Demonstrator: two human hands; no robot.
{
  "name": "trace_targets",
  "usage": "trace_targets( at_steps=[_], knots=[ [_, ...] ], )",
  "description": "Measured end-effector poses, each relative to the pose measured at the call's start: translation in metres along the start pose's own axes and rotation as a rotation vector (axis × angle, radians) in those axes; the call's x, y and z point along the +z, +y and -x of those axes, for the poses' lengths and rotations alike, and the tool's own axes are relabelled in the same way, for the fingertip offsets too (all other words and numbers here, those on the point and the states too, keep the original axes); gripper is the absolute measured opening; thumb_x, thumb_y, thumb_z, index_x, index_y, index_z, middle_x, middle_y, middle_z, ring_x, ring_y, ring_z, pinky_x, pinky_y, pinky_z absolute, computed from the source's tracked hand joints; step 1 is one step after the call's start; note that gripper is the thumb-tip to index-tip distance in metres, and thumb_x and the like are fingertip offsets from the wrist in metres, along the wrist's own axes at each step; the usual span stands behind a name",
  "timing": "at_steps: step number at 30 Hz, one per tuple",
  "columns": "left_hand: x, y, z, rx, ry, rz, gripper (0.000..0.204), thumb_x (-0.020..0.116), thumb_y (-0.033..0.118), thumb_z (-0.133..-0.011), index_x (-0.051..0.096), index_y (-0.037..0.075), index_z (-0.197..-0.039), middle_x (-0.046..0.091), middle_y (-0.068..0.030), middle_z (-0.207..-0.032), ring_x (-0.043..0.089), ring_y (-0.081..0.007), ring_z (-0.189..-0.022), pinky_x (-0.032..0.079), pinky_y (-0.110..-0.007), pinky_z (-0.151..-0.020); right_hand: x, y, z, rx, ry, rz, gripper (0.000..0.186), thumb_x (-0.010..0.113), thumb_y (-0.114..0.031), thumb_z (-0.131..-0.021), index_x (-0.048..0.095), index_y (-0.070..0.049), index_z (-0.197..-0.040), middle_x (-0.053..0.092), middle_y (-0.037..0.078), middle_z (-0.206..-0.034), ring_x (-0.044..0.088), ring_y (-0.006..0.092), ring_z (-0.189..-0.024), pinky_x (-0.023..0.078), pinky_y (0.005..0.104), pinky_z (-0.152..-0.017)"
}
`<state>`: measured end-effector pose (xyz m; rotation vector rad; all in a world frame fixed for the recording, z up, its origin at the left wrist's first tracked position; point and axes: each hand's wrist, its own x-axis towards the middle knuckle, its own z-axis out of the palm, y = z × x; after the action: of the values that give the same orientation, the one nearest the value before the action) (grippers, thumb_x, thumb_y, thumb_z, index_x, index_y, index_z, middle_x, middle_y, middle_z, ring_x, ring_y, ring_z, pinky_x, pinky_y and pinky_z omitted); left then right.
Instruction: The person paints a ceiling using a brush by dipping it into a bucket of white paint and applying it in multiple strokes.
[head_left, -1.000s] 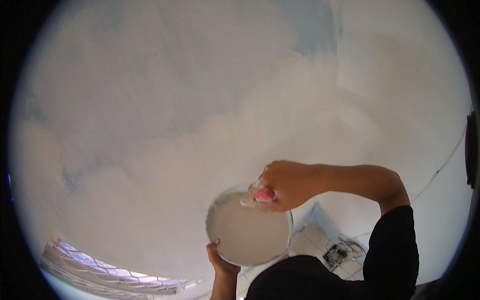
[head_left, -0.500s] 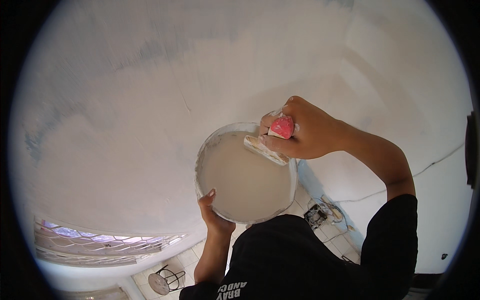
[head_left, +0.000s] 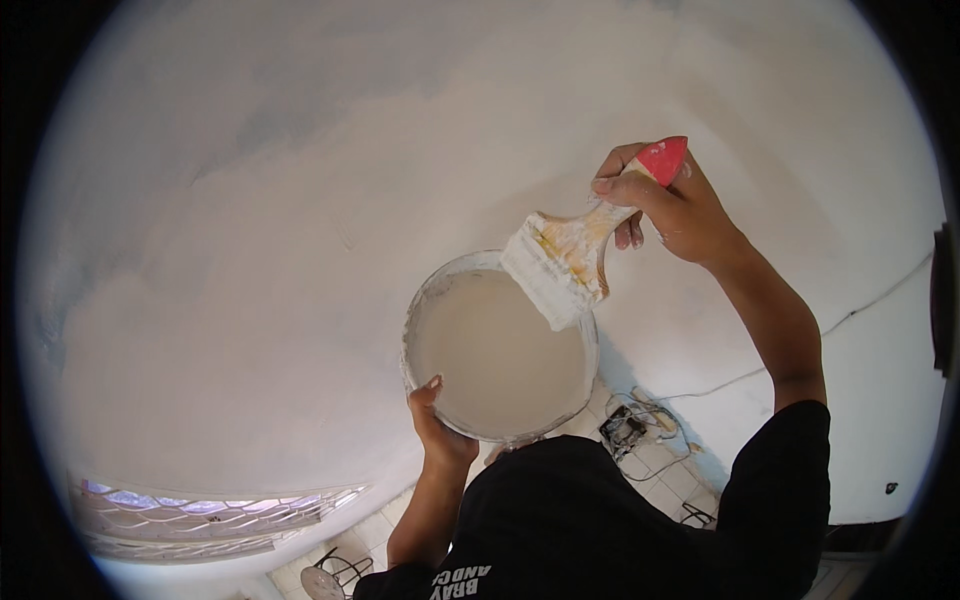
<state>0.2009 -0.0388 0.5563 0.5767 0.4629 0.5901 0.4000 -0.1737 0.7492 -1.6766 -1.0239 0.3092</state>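
My left hand (head_left: 443, 430) grips the near-left rim of a round bucket (head_left: 411, 335), its thumb hooked over the edge. Off-white liquid paint (head_left: 495, 355) lies inside the bucket. In my right hand (head_left: 665, 205) is a wide paintbrush (head_left: 565, 262) with a wooden handle and a red tip. Its white, paint-coated bristles slant down over the far-right part of the bucket's rim. My fingers close around the handle and carry white smears.
A wall (head_left: 250, 250) with whitish paint and bluish patches rises in front. Low at left is a latticed window (head_left: 210, 515). On the tiled floor stand a stool (head_left: 325, 580) and a dark device with cables (head_left: 622, 428). One cable (head_left: 850, 340) runs up the right wall.
My right hand has lifted the paintbrush up and to the right, out of the bucket, so its broad side now shows. The bucket in my left hand has shifted slightly right.
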Motion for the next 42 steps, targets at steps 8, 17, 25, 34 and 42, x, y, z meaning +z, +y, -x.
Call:
trace_targets(
  at_steps=[8, 17, 25, 34, 42],
  knots=[
    [0.007, 0.002, 0.006, -0.052, -0.157, -0.035, 0.058, 0.045, 0.04, -0.073, 0.048, 0.002, -0.117, 0.054, -0.0117, -0.109, 0.052, -0.0245, -0.101, 0.043, -0.035, -0.082, -0.01, -0.007, 0.039, 0.014, 0.037, 0.064, 0.017, 0.058, -0.015, -0.079, 0.061, 0.001, -0.073, 0.057, 0.005, -0.058, 0.054, 0.01, -0.046, 0.043, 0.0225, -0.045],
    [0.0, 0.003, -0.009, -0.127, -0.252, -0.082, 0.057, 0.047, 0.037, -0.071, 0.048, 0.004, -0.118, 0.052, -0.0093, -0.112, 0.05, -0.0231, -0.105, 0.041, -0.035, -0.086, 0.002, 0.009, 0.059, 0.078, 0.095, 0.107, 0.018, 0.059, -0.015, -0.081, 0.06, 0.002, -0.075, 0.055, 0.004, -0.057, 0.058, 0.0116, -0.047, 0.046, 0.0223, -0.045],
    [-0.004, -0.015, -0.018, -0.145, -0.228, -0.145, 0.06, 0.044, 0.04, -0.072, 0.047, 0.002, -0.118, 0.052, -0.0123, -0.112, 0.051, -0.026, -0.104, 0.043, -0.037, -0.082, 0.001, 0.031, 0.078, 0.124, 0.155, 0.03, 0.02, 0.057, -0.018, -0.08, 0.06, 0.001, -0.074, 0.055, 0.005, -0.057, 0.056, 0.0114, -0.047, 0.044, 0.0243, -0.046],
    [0.003, -0.015, -0.02, -0.209, -0.276, -0.139, 0.059, 0.045, 0.037, -0.071, 0.046, 0.003, -0.12, 0.051, -0.0113, -0.116, 0.048, -0.0246, -0.108, 0.04, -0.036, -0.088, -0.01, 0.042, 0.077, 0.131, 0.159, -0.048, 0.017, 0.059, -0.013, -0.079, 0.058, 0.002, -0.074, 0.055, 0.006, -0.058, 0.057, 0.0147, -0.045, 0.045, 0.0246, -0.042],
    [0.004, -0.012, -0.026, -0.187, -0.342, -0.148, 0.058, 0.043, 0.039, -0.072, 0.049, 0.003, -0.117, 0.054, -0.0113, -0.111, 0.051, -0.0247, -0.104, 0.042, -0.035, -0.084, -0.027, 0.044, 0.057, 0.062, 0.454, -0.329, 0.019, 0.058, -0.018, -0.079, 0.056, 0.001, -0.083, 0.057, 0.011, -0.063, 0.056, 0.018, -0.049, 0.044, 0.0277, -0.045]
  ],
)
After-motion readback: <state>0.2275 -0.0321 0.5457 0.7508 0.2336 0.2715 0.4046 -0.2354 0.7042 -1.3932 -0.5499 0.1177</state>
